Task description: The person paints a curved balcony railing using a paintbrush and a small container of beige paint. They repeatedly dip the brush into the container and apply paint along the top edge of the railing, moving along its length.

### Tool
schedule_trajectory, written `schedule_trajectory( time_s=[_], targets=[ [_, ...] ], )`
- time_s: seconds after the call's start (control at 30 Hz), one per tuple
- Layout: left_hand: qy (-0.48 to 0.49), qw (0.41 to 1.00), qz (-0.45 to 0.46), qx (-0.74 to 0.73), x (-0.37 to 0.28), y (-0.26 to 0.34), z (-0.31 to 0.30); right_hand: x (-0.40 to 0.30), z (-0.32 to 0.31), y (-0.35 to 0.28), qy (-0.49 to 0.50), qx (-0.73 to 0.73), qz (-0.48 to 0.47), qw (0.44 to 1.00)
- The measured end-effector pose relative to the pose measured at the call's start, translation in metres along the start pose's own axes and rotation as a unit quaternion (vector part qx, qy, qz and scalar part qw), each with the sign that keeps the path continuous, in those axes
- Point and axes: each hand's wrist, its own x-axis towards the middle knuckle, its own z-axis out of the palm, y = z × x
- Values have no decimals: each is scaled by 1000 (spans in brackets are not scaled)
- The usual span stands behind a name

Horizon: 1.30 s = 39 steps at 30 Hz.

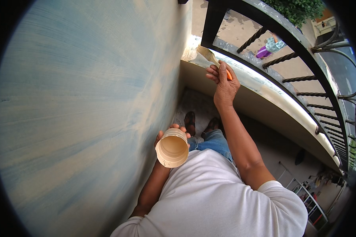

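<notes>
My right hand [226, 81] grips the orange-tipped handle of a paintbrush [208, 54]. The bristles rest against the cream-painted ledge [256, 86], close to the corner where it meets the wall. In front of my body, my left hand [178, 130] holds a cut-down plastic container [174, 148], its mouth tipped towards me. Cream paint coats the inside of the container, and its rim is uneven. The wall [86, 97] at my left shows streaky cream brush marks over blue.
A black metal railing [267, 22] with twisted bars runs above the ledge. Beyond it, a person in purple trousers [264, 52] is on the ground below. My sandalled feet [190, 120] stand close to the wall. A metal frame [310, 195] and assorted items lie at the lower right.
</notes>
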Motion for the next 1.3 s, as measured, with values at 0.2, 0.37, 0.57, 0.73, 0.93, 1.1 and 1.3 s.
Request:
schedule_trajectory(
  time_s=[0.2,0.37,0.57,0.73,0.93,1.1,1.3],
  targets=[
    [-13,1000,-9,-6,4,-2,-3,-5,-19,-5,-153,-358,-272,880],
    [-5,1000,-11,5,3,-1,-2,-7,-13,-12,-237,-462,-368,772],
    [-8,1000,4,10,2,0,-2,-7,-13,-3,-251,-512,-381,728],
    [-14,1000,11,-5,-1,-3,-7,-11,-16,-4,-255,-521,-360,730],
    [-16,1000,8,-1,1,-3,-6,-14,-18,-4,-254,-534,-364,720],
    [-16,1000,5,8,5,-5,-3,-8,-23,-2,-260,-547,-361,709],
    [-4,1000,5,19,3,-5,-1,3,-9,3,-253,-539,-386,705]
  ],
)
